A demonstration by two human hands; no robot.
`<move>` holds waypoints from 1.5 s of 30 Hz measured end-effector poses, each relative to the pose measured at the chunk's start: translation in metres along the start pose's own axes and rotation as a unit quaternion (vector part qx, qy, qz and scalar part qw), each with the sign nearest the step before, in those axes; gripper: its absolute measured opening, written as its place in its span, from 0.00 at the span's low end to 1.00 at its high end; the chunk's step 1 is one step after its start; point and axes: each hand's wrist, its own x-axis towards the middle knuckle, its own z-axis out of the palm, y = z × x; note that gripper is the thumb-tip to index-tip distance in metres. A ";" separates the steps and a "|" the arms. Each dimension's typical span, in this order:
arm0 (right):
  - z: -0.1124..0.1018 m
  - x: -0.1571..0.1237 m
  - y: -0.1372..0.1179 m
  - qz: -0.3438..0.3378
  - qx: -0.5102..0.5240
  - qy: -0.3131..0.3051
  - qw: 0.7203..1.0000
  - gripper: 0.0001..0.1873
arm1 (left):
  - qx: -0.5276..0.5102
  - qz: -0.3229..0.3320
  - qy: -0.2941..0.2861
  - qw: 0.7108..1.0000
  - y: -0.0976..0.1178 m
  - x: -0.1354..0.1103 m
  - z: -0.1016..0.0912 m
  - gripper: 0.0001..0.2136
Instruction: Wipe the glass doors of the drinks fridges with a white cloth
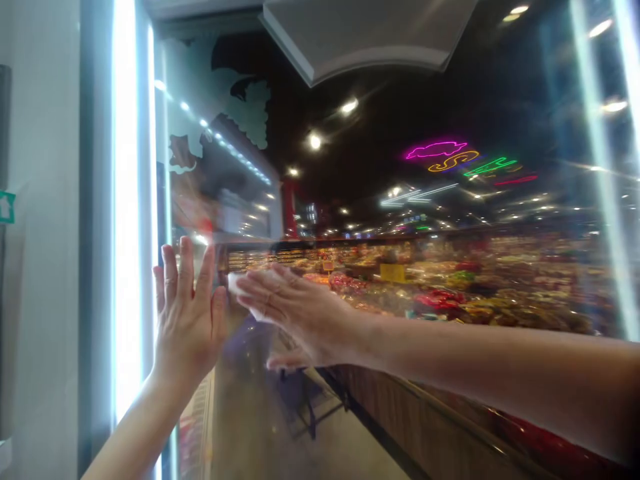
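Observation:
My left hand [187, 313] is flat against a glass pane [450, 100], fingers stretched upward and close together, beside a bright vertical light strip [127, 200]. My right hand [293, 310] reaches in from the right and presses a small white cloth or tissue [250, 283] flat against the same glass, fingers extended to the left. The cloth shows under and just beyond the fingertips. The two hands are close but apart.
The glass reflects or shows a shop: long counters of colourful goods [475, 287], neon signs [465, 160], ceiling lights and an aisle floor [260, 420]. A white frame or wall [40, 233] runs down the left edge.

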 end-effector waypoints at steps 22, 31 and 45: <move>-0.056 -0.211 0.039 0.169 -0.004 -0.031 0.985 0.55 | -0.036 0.102 -0.004 0.994 0.179 0.015 0.053 0.38; -0.086 -0.297 0.075 0.250 -0.028 -0.035 0.967 0.56 | -0.067 0.120 -0.012 0.990 0.281 0.032 0.069 0.38; -0.104 -0.392 0.094 0.409 -0.062 0.037 0.910 0.52 | -0.080 0.144 -0.004 0.986 0.372 0.022 0.088 0.38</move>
